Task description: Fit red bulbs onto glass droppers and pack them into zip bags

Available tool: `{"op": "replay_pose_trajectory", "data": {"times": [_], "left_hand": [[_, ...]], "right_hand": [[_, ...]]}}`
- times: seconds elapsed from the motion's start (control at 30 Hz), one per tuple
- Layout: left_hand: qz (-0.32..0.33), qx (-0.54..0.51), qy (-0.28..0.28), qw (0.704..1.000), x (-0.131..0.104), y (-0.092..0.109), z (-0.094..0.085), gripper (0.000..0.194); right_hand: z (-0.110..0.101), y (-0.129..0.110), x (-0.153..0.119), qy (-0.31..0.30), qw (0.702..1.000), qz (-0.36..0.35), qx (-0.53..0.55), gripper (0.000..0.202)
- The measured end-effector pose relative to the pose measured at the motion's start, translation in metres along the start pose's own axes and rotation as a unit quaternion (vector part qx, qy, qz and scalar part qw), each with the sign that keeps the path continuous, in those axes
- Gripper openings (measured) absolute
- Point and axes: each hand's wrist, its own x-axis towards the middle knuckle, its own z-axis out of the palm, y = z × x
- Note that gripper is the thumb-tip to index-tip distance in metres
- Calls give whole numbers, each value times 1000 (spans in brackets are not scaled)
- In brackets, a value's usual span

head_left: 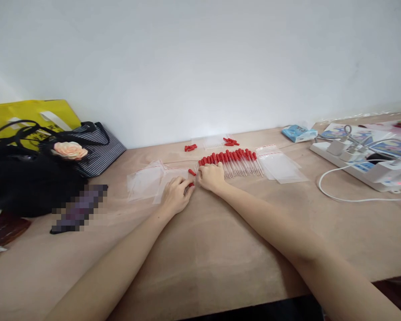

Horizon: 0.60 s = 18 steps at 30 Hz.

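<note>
My left hand (176, 195) rests low over the table with its fingers curled, and a red rubber bulb (191, 184) shows between thumb and fingertips. Another red bulb (192, 172) lies just beyond those fingertips. Close by, my right hand (212, 176) is closed at the left end of a row of clear droppers with red bulbs (232, 157). Its fingers hide whatever they grip; a bit of clear tube shows beside them. Clear zip bags (147, 183) lie under and left of my left hand. More zip bags (280, 165) lie right of the row.
Loose red bulbs (190, 147) and a second small pile (231, 141) lie near the wall. At right are a blue packet (299, 133) and a white power strip (357, 167) with chargers and a cable. Left stand a black bag (30, 183) and a striped bag (102, 151).
</note>
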Motion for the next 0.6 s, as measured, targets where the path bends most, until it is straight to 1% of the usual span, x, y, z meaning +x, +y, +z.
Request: {"op": "replay_pose_trajectory", "data": {"times": [0.17,0.23,0.4,0.5,0.6], "left_hand": [[-16,-11,4,1000,1,2,-2,15],[-18,-19,12,1000,1,2,-1,12],[-30,-38,39,998,1,2,0,6],[-37,-57,47,997,1,3,0,6],[-57,-84,50,994,0,3,0,9]], "right_hand": [[-6,-2,-5,8,1000,1,21,30],[-8,-5,-7,1,1000,2,24,29],[-10,-16,-8,-62,998,30,-10,27],[-11,-23,-4,-98,994,41,-15,24],[-13,-29,0,-118,992,44,-16,20]]}}
